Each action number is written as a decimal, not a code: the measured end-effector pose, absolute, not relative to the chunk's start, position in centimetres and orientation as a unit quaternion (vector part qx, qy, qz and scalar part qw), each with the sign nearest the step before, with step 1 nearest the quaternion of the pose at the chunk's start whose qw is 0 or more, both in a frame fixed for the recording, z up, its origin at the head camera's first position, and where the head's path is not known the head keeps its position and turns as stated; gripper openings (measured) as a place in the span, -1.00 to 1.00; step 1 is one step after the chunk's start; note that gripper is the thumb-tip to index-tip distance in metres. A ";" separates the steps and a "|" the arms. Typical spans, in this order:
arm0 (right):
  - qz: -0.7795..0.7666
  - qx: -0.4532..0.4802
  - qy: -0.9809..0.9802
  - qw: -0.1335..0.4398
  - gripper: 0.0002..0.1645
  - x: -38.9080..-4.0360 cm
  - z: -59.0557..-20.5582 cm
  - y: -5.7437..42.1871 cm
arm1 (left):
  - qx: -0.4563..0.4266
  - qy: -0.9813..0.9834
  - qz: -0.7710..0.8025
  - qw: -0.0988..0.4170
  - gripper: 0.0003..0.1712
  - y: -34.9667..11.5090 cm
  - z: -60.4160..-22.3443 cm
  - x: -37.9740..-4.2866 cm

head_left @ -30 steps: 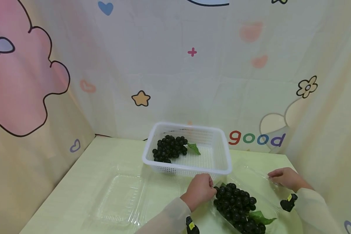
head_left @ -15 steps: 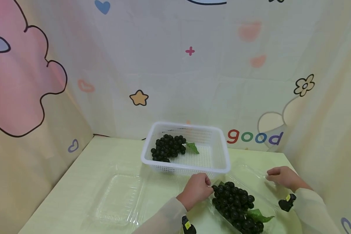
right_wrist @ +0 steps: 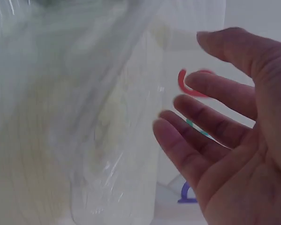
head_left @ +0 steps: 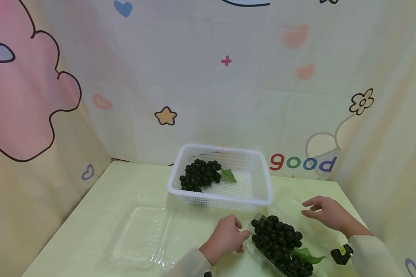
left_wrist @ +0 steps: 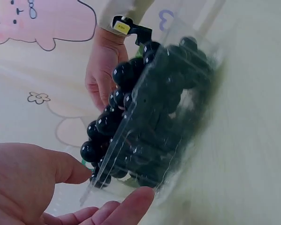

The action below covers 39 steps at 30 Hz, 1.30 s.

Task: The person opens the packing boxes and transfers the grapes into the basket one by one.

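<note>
A bunch of dark grapes (head_left: pixel 279 246) with a green leaf (head_left: pixel 306 256) lies in an opened clear plastic box at the front right. Its clear wall (left_wrist: pixel 170 154) stands tilted across the left wrist view. At the box's left corner is my left hand (head_left: pixel 227 235), thumb and fingers loosely bent; whether the fingertips touch the plastic is hard to tell. My right hand (head_left: pixel 332 216) hovers by the clear lid (right_wrist: pixel 114 183) on the right, fingers spread and holding nothing in the right wrist view. The lid's outline is faint in the head view.
Behind the hands, a white perforated basket (head_left: pixel 222 198) holds another bunch of grapes (head_left: pixel 201 174) with a leaf (head_left: pixel 228 175). A second clear box (head_left: pixel 138 234) lies opened on the left of the pale yellow table (head_left: pixel 79 238). A printed curtain (head_left: pixel 201 77) encloses the back and sides.
My left hand has drawn back from the box's corner, down and left. My right hand has let go of the lid's edge and moved slightly left, fingers spreading. The grapes have stayed put.
</note>
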State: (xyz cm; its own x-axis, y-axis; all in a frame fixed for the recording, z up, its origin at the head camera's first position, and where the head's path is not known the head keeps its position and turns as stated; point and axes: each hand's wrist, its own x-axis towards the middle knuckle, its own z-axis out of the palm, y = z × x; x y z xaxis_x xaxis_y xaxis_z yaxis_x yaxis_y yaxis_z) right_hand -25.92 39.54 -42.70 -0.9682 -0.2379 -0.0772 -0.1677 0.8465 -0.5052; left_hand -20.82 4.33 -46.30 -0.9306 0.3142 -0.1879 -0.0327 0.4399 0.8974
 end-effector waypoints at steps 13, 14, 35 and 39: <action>-0.256 -0.194 0.937 0.137 -0.56 -23.6 -43.2 36.4 | 0.042 0.777 0.581 0.239 -0.67 5.4 -47.6 -18.6; -0.251 -0.196 0.939 0.133 -0.57 -23.6 -43.3 36.5 | 0.041 0.777 0.583 0.236 -0.69 5.5 -47.6 -18.5; -0.316 -0.147 0.926 0.146 -0.56 -21.6 -44.1 35.3 | 0.058 0.790 0.580 0.189 -0.83 3.9 -47.6 -20.2; -0.327 -0.142 0.922 0.152 -0.52 -21.1 -44.3 34.9 | 0.069 0.806 0.560 0.179 -0.82 3.4 -47.4 -20.5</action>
